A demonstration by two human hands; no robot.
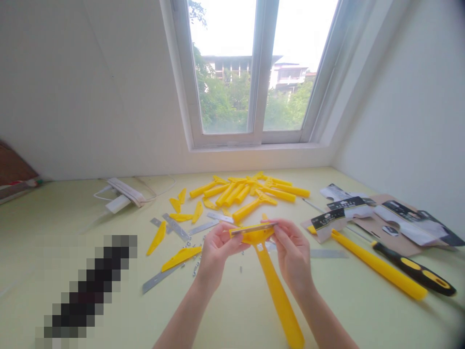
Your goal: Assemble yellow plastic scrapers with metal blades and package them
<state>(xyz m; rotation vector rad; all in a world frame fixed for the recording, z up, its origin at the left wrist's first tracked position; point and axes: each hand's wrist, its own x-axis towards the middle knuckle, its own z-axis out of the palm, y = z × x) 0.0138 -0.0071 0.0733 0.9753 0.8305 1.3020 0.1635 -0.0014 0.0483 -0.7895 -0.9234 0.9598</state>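
Both hands hold a yellow scraper [278,291] over the near middle of the table, its long handle pointing down toward me. My left hand [217,247] pinches the left end of the scraper's wide head. At the other end, the fingers of my right hand [295,252] are closed on it. A thin metal blade [254,229] lies along the head between the two hands. Under and left of my left hand are a yellow triangular plate [180,259], a flat metal blade [160,280] and several small screws [196,266].
Several yellow scraper handles [240,193] lie piled toward the window. More yellow plates [157,238] and metal blades [175,227] are at left, near a white power strip [125,191]. On the right are a black-and-yellow screwdriver [414,269], a yellow tube [381,266] and printed packages [407,220]. A pixelated patch covers the lower left.
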